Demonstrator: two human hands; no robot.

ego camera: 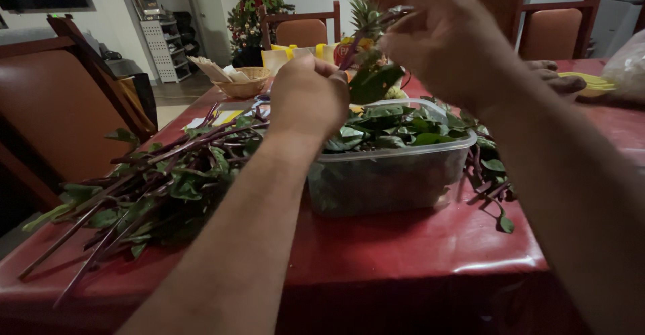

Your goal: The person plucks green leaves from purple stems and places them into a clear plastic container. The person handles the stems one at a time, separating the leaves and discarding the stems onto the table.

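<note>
My left hand [309,93] is closed around a purple-stemmed sprig with a green leaf [373,79], held above a clear plastic tub [390,174]. My right hand [437,39] pinches the upper end of the same stem [356,46], fingers curled at its tip. The tub is filled with picked green leaves [403,127]. A pile of long purple stems with leaves [154,180] lies on the red table [403,241], left of the tub.
A wicker basket [245,83] with papers, a pineapple [366,16] and yellow packaging sit at the back. Wooden chairs [60,113] ring the table. Loose leaves [494,174] lie right of the tub. Another person's hand [557,79] rests at the right. A decorated tree [255,6] stands behind.
</note>
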